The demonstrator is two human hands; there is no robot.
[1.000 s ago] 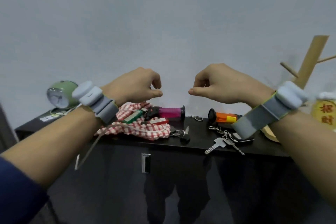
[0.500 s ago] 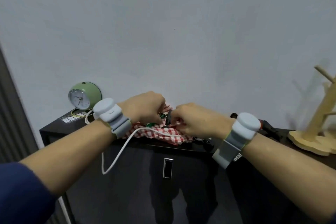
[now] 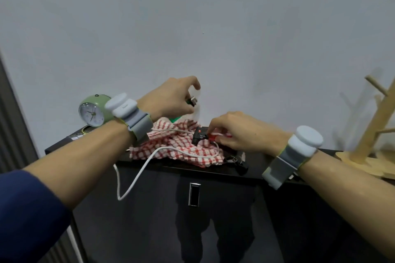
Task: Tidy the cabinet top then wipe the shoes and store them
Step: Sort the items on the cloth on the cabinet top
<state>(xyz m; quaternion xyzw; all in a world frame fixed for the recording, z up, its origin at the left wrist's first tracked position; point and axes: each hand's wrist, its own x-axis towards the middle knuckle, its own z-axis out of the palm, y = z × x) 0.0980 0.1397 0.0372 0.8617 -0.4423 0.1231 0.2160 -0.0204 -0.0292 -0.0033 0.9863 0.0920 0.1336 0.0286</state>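
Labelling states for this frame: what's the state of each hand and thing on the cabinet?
Left hand: raised, grips a small metal-tipped item.
Right hand: pinches a red item on the cloth.
Cloth: crumpled, on the cabinet.
Cable: draped over the cloth, loop hanging off the front edge.
Clock: upright.
Door: shut.

Dressed in a dark navy sleeve [image 3: 27, 215] on the left arm, bare from its cuff down to the left hand [image 3: 171, 98]. Strapped at that wrist with a left wristband [image 3: 141, 127] of grey fabric, edged in yellow-green and topped by a left puck [image 3: 121, 104], white, rounded, smooth plastic with a thin dark line on its side. Fitted alike behind the right hand [image 3: 239, 132]: right wristband [image 3: 282, 166] in grey with yellow-green trim, right puck [image 3: 306, 141] white and domed. Bare along all the visible right forearm.
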